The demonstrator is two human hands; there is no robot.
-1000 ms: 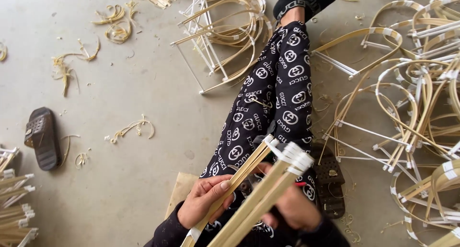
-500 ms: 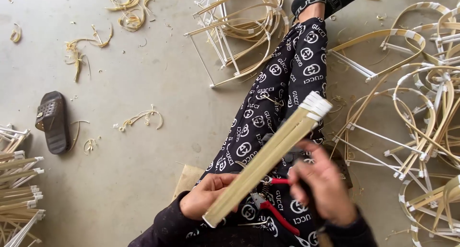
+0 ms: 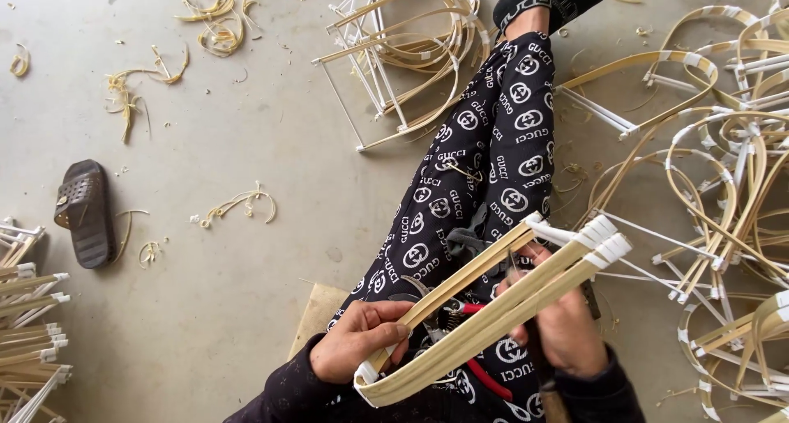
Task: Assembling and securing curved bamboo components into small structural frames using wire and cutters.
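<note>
A long bent frame of bamboo strips [image 3: 493,308] with white-taped ends lies slanted across my lap, its two arms spread a little apart. My left hand [image 3: 362,349] grips the frame near its folded, taped bend at the lower left. My right hand [image 3: 567,324] sits between and behind the two arms, fingers curled up against the upper arm. Red-handled pliers [image 3: 481,378] rest on my lap under the frame. My legs in black patterned trousers [image 3: 493,160] stretch out over the concrete floor.
Many finished curved bamboo frames [image 3: 723,177] are heaped at the right, and another heap [image 3: 411,45] lies beside my foot. Straight taped strips [image 3: 29,308] are stacked at the left edge. A dark sandal [image 3: 82,213] and bamboo shavings [image 3: 238,205] lie on the floor.
The strips, held together as one straight bundle before, have opened into two spread arms. My right hand has risen from the pliers on my lap to between the arms.
</note>
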